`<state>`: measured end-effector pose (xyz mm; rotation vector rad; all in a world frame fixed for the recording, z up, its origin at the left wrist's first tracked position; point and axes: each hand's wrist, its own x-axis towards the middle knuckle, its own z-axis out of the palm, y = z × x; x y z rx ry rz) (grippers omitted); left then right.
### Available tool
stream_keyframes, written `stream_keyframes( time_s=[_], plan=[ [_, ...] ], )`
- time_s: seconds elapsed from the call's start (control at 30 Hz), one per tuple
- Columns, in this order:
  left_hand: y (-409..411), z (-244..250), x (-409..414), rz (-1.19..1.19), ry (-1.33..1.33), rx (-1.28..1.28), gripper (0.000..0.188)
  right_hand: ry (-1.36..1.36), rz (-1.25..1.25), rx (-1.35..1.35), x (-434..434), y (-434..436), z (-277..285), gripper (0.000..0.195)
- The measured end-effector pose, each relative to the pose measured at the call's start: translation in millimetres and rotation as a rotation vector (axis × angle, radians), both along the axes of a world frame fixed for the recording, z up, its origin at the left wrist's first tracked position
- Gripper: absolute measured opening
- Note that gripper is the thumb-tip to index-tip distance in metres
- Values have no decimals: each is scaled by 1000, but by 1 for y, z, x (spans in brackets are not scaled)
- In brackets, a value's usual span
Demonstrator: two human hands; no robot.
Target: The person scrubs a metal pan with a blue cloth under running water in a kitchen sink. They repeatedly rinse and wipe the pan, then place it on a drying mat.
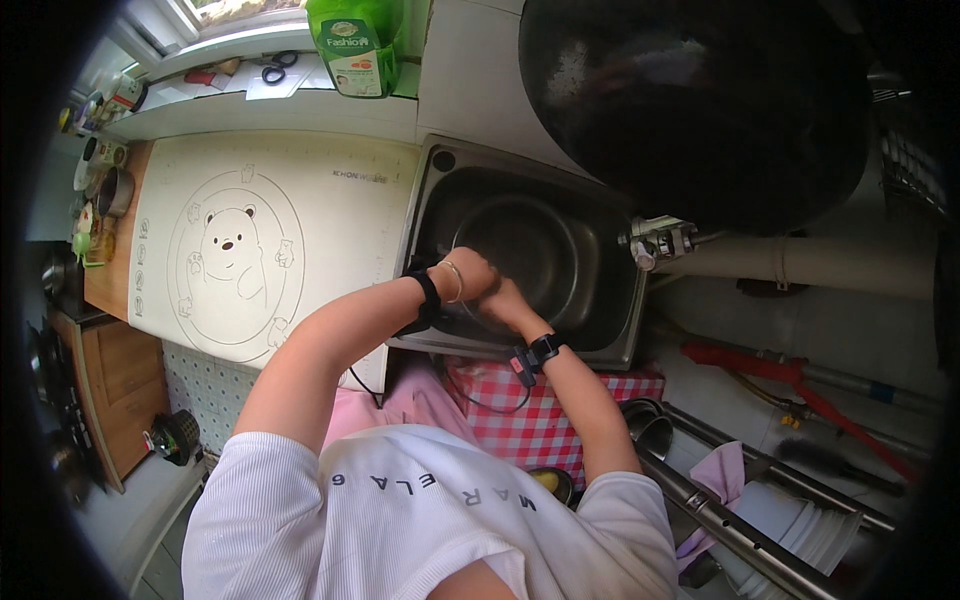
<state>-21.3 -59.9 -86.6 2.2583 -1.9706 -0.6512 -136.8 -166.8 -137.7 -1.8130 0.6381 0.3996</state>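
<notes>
Over a stainless steel sink (615, 300), both of my hands meet, and their fingers are curled in. My left hand (471, 271) wears a bracelet at the wrist and a black strap behind it. Just below and right of it, touching it, is my right hand (507, 303), with a black strap and a small cabled device on its forearm. Whether anything is held between them is hidden. Beneath the hands, a wide round outline (574, 259) shows in the basin; I cannot tell whether it is a vessel or the sink's own floor.
Left of the sink lies a cream mat (337, 240) with a bear drawing. A large black wok (697, 112) hangs at upper right, beside a metal tap (660, 241). A green bottle (356, 52) and scissors (279, 67) are on the sill. Red checked cloth (517, 412) hangs below.
</notes>
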Motion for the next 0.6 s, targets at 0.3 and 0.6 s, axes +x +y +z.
stream_keyframes(
  time_s=[0.3, 0.6],
  plan=[
    [2, -7, -14, 107, 103, -29, 33, 289, 316, 353, 21, -38, 28, 15],
    [23, -35, -19, 926, 1116, -32, 45, -305, 124, -484, 11, -17, 56, 61]
  ],
)
